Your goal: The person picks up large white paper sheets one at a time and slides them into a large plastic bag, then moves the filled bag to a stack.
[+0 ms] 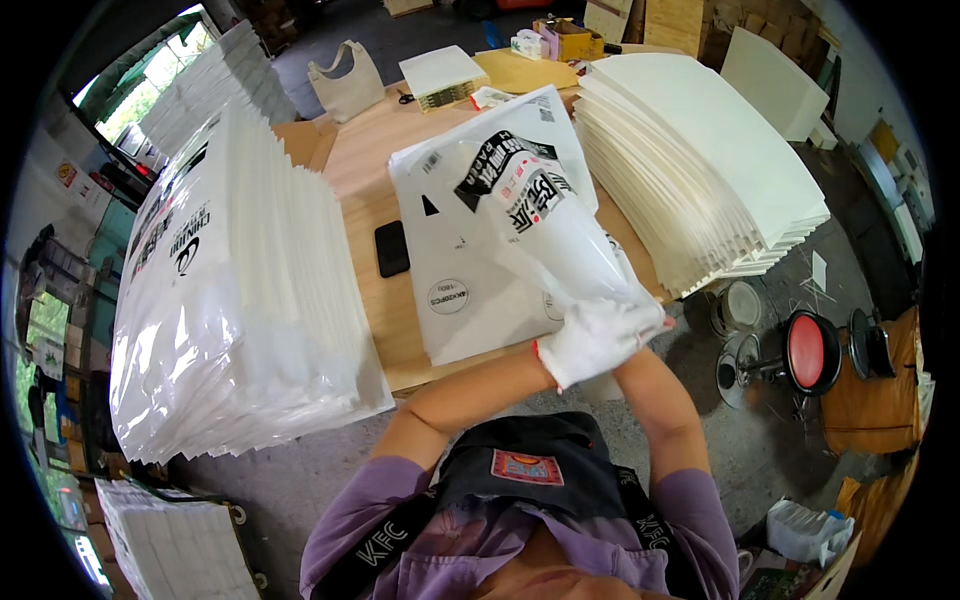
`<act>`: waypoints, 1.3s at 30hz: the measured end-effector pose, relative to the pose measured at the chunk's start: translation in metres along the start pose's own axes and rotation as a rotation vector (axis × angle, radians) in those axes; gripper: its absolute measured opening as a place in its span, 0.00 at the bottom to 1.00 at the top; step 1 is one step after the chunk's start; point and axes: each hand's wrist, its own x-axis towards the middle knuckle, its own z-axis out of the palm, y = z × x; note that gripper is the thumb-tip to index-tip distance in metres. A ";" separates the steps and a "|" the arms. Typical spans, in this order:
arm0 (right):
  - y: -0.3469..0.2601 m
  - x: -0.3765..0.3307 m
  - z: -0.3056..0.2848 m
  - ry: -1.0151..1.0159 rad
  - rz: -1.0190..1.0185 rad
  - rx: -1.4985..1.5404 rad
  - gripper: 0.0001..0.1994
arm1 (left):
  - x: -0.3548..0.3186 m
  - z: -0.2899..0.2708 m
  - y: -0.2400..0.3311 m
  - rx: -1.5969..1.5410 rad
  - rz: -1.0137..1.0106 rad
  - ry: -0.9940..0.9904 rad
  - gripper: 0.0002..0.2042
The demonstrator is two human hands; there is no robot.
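Note:
My left hand [592, 340], in a white knit glove with a red cuff edge, closes on the near edge of a printed plastic bag [585, 245]. The film bulges up from the wooden table, clear in part, with black and red print. Right beside it is my right hand [664, 324], mostly hidden behind the glove and the film; only a bit of its fingers shows, so its grip cannot be made out. Under the lifted film lies a flat stack of white printed bags [450, 330]. A black phone [392, 248] rests against the left side of that stack.
A tall pile of white sheets in printed plastic [200, 330] stands at the left. Cream sheets [700, 130] are stacked at the right. Toward the back are a beige handbag [347, 82], a white-topped stack [442, 72] and a yellow box [570, 40]. A red-seated stool [808, 352] stands on the floor at right.

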 end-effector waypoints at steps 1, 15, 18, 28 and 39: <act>-0.003 -0.004 0.003 -0.045 -0.033 -0.030 0.16 | -0.003 -0.002 -0.009 -0.052 -0.031 0.050 0.08; 0.108 -0.089 0.081 -0.228 0.571 -0.076 0.29 | -0.205 0.025 -0.126 0.273 -0.685 -0.095 0.12; 0.084 -0.115 0.077 -0.185 0.413 -0.067 0.29 | -0.253 -0.025 -0.145 0.625 -0.647 0.119 0.10; 0.025 -0.223 0.033 -0.439 0.173 -0.108 0.31 | -0.314 -0.029 -0.030 0.317 -0.594 0.054 0.07; 0.082 -0.205 0.033 -0.292 0.589 0.009 0.16 | -0.394 0.004 -0.071 -0.127 -1.287 0.420 0.17</act>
